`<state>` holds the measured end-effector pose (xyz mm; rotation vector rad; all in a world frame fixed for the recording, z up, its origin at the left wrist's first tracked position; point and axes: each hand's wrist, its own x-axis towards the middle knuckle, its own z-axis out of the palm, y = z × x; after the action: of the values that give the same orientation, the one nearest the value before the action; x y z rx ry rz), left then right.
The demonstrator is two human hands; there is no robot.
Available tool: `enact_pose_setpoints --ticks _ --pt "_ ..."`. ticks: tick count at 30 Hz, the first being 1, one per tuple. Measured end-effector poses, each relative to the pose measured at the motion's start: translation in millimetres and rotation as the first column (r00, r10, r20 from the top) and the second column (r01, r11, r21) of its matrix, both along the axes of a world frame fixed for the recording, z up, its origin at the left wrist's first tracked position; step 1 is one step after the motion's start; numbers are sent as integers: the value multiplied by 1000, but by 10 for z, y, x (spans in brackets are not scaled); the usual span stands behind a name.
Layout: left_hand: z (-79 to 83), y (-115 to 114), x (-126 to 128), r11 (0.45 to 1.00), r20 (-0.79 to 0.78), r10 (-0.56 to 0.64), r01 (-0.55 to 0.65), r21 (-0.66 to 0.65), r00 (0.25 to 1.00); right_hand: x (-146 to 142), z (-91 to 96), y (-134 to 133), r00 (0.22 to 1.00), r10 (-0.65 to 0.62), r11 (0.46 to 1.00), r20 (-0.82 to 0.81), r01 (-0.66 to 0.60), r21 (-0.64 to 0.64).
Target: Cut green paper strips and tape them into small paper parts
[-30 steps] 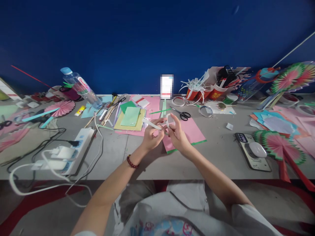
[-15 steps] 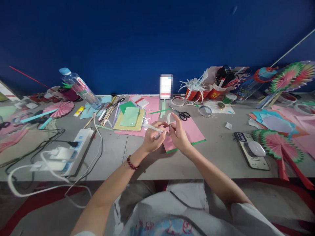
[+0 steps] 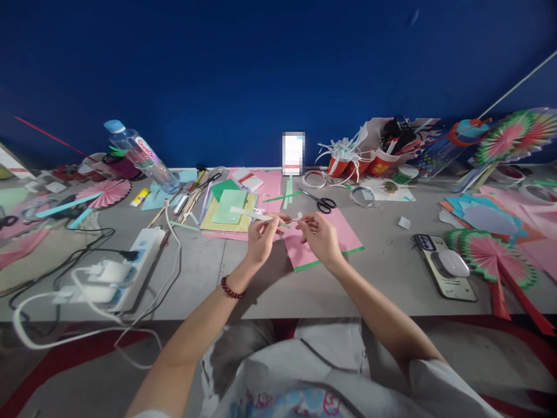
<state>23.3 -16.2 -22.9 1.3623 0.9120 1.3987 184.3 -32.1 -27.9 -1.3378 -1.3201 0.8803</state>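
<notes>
My left hand [image 3: 260, 237] pinches a white paper strip [image 3: 248, 213] that sticks out to the left above the table. My right hand [image 3: 319, 235] pinches the other end of the same strip near its fingertips, and the two hands are a short way apart. Both hover over a pink sheet with a green edge [image 3: 343, 235]. A beaded bracelet [image 3: 229, 288] circles my left wrist.
Black scissors [image 3: 321, 202] and tape rings [image 3: 363, 196] lie behind the hands. Stacked coloured paper [image 3: 230, 210] sits to the left, with a power strip [image 3: 126, 264] and cables beyond. A phone with a white mouse [image 3: 450, 264], pink paper fans and red cups [image 3: 378, 165] are to the right.
The white strip, curled into a loop at the right hand before, is now drawn out nearly straight. Both hands have risen slightly and moved apart.
</notes>
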Motion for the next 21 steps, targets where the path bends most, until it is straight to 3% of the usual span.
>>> enact_pose_setpoints --ticks 5,9,14,21 --pt "-22 92 -19 977 -2 126 -125 -170 992 59 69 48 977 -8 994 -213 -15 -107" --pt "-45 141 -40 938 -19 106 -106 -330 994 69 92 52 936 71 974 -344 -139 -177" --pt "-23 124 -35 963 -96 91 -112 -246 991 24 128 -23 934 183 941 -308 -257 -219" --pt "4 117 -29 971 -134 -1 -31 -237 991 -5 206 -36 952 167 952 -255 -223 -208"
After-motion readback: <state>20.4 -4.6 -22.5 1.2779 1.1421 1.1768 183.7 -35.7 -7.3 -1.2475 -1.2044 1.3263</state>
